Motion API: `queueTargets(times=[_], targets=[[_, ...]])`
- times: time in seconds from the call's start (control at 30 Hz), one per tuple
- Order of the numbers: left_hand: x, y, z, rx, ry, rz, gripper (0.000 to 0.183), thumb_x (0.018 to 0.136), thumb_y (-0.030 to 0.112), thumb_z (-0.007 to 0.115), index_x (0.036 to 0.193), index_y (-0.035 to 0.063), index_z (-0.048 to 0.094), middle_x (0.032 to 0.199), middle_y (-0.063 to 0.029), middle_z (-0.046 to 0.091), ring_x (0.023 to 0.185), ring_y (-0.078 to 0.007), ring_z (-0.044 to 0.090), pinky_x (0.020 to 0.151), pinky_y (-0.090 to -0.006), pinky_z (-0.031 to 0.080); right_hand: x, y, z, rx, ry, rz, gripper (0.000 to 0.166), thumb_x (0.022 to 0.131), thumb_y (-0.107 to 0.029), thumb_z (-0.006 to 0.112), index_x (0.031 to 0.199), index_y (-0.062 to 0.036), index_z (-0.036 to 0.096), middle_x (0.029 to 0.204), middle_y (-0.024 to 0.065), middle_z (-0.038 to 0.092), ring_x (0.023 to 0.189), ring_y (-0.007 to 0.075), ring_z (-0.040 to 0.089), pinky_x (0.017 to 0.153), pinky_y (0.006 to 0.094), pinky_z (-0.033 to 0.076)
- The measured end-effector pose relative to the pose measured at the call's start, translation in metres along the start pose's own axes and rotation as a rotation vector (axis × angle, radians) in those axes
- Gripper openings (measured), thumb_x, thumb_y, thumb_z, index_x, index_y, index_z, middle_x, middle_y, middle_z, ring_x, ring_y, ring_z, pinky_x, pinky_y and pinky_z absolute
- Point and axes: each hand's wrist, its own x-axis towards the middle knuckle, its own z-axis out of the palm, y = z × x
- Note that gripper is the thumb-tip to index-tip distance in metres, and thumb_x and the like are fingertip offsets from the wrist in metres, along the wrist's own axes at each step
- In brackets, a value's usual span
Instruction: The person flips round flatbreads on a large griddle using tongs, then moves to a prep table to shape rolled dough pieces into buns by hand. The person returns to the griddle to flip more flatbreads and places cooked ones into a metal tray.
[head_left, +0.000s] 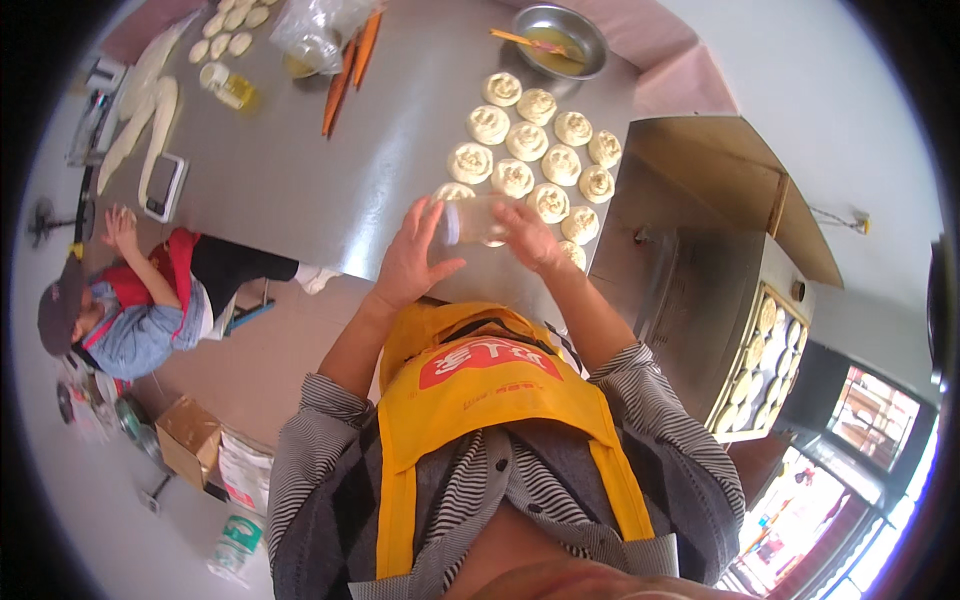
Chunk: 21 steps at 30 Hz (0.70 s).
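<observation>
My right hand (529, 234) grips one end of a clear plastic jar (478, 219) lying sideways in the air above the steel table (300, 180). The jar's white lid (450, 223) points toward my left hand (409, 259). That hand is spread beside the lid, thumb apart from the fingers; whether a fingertip touches the lid is hard to see. Beneath and beyond the jar, several coiled dough buns (513, 178) with a crumbly topping sit in rows. The jar and my right hand partly cover the nearest buns.
A steel bowl (592, 64) of yellowish liquid holds a brush (525, 39). Orange sticks (341, 90), a plastic bag (319, 34), an oil bottle (236, 90), a white scale (166, 187) and dough strips (135, 127) lie leftward. A co-worker (142, 300) sits at left. At right stands a bun-filled tray (718, 433).
</observation>
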Motion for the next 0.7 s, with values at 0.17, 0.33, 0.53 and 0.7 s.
queueTargets(times=[0.17, 0.33, 0.53, 0.7], targets=[[0.026, 0.007, -0.001, 0.087, -0.089, 0.18, 0.073, 0.077, 0.033, 0.082, 0.138, 0.0079, 0.052, 0.116, -0.0176, 0.058, 0.098, -0.0341, 0.062, 0.082, -0.0405, 0.054, -0.009, 0.01, 0.019, 0.224, -0.145, 0.039, 0.066, 0.1, -0.047, 0.056, 0.144, 0.0008, 0.042, 0.133, 0.0143, 0.055, 0.116, 0.0222, 0.057, 0.093, 0.036, 0.051], [0.089, -0.026, -0.005, 0.351, -0.135, -0.019, 0.068, 0.082, 0.043, 0.076, 0.135, 0.0063, 0.055, 0.11, -0.0181, 0.061, 0.095, -0.0343, 0.063, 0.078, -0.0437, 0.054, -0.014, 0.009, -0.007, -0.461, 0.256, 0.153, 0.057, 0.101, -0.041, 0.053, 0.138, 0.0024, 0.049, 0.114, 0.0137, 0.065, 0.1, 0.0186, 0.063, 0.082, 0.0317, 0.053], [0.249, -0.14, -0.014, 0.84, -0.233, 0.039, 0.069, 0.086, 0.055, 0.066, 0.135, 0.0074, 0.055, 0.107, -0.0213, 0.063, 0.095, -0.0383, 0.065, 0.079, -0.0468, 0.054, -0.062, 0.047, -0.058, -0.548, 0.459, 0.101, 0.044, 0.097, -0.03, 0.06, 0.127, 0.0028, 0.059, 0.105, 0.0138, 0.07, 0.091, 0.0182, 0.068, 0.075, 0.0319, 0.054], [0.316, -0.166, -0.008, 0.983, -0.296, -0.139, 0.064, 0.09, 0.053, 0.061, 0.136, 0.0086, 0.054, 0.125, -0.0239, 0.058, 0.112, -0.0408, 0.059, 0.092, -0.0549, 0.048, -0.087, 0.049, -0.048, -0.683, 0.741, 0.103, 0.041, 0.091, -0.026, 0.064, 0.121, 0.0008, 0.061, 0.11, 0.0193, 0.068, 0.101, 0.0336, 0.067, 0.088, 0.0407, 0.054]])
